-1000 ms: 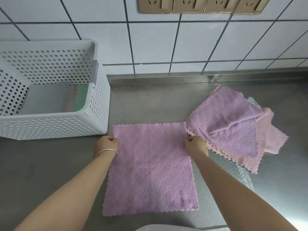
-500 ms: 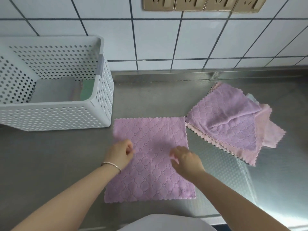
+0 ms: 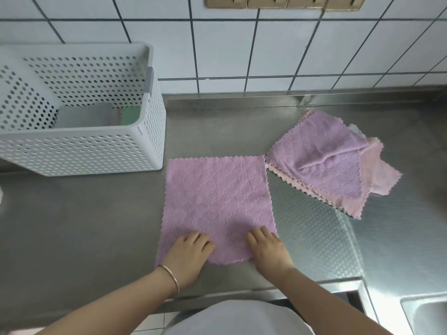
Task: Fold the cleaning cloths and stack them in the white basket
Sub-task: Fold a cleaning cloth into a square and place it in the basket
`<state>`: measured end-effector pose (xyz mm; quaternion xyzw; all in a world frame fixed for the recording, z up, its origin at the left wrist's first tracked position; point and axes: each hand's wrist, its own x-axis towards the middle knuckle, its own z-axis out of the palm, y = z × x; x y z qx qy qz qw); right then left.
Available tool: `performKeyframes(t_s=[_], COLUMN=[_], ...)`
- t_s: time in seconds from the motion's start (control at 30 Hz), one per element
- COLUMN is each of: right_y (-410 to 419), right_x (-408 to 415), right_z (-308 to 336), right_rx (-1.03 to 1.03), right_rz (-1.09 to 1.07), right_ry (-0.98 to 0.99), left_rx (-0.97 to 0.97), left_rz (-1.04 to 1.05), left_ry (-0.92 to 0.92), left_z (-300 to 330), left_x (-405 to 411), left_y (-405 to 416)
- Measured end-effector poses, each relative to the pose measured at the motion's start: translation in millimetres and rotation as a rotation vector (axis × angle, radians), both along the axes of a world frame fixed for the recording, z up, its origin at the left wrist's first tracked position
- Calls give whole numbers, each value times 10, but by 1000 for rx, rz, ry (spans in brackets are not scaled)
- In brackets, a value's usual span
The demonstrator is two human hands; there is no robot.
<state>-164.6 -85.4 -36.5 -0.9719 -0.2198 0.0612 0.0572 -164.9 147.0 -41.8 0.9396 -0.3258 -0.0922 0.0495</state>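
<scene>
**Trainee:** Where does the purple cloth [image 3: 217, 204] lie, and how will it handle?

**Instructor:** The purple cloth lies spread flat on the steel counter [image 3: 84, 226], just right of the white basket [image 3: 79, 151]. By its quilted pile and scalloped edge it is judged light, soft and limp. It will not hold a shape unsupported, and it may slide on the smooth steel. The near corners are the recommended grip points; lifted together, they carry the near edge toward the far edge.

**Trainee:** Where is the cloth relative to the fingers?

**Instructor:** The cloth is under them. The left hand [image 3: 187, 253] rests on the near left corner, the right hand [image 3: 268, 250] on the near right part of the cloth. Both sets of fingers lie extended, flat against the fabric and pointing away from the person. Nothing is pinched or lifted. Whether a thumb is hooked under the near edge cannot be told.

**Trainee:** What surrounds the work area?

**Instructor:** A loose pile of cloths [image 3: 338, 165], purple over pink, lies to the right, its nearest corner just beside the flat cloth's far right corner. Folded cloths [image 3: 101, 116] already sit at the bottom of the basket. A tiled wall [image 3: 242, 52] stands behind the counter, and a sink [image 3: 428, 313] shows at the near right.
</scene>
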Motion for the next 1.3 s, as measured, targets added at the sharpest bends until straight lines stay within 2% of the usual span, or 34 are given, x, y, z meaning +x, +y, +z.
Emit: performKeyframes(t_s=[0.17,0.23,0.33,0.4,0.5,0.6,0.67,0.77,0.83,0.97,1.03,1.13,1.3], right_y=[-193,-249,-316,-343,-393,-451,-489,-568,-654,-643,-567,-455,-338], right_x=[118,161,231,271,322,361,440,603,705,886,975,1075,1178], right_z=[140,177,253,335,444,488,529,598,570,450,385,300,228], right_rx=[168,248,302,195,-22,-63,-72,10,117,502,574,541,497], right_rz=[-253,-357,-429,-401,-248,-212,-216,-306,-405,-700,-791,-857,-880], right_ry=[171,286,433,554,762,975,1029,1044,1022,878,782,693,590], left_rx=[-160,-229,-323,-264,-31,75,54,-84,-221,-485,-533,-586,-430], left_rz=[95,208,438,494,368,335,346,417,557,851,956,1107,1164], left_ry=[-40,32,248,403,577,784,880,948,924,827,759,666,509], left_z=[3,-9,154,301,384,418,459,546,600,610,555,407,209], left_x=[14,45,102,158,222,246,283,428,553,804,893,992,1100], left_y=[223,354,454,501,577,616,649,711,733,687,626,539,488])
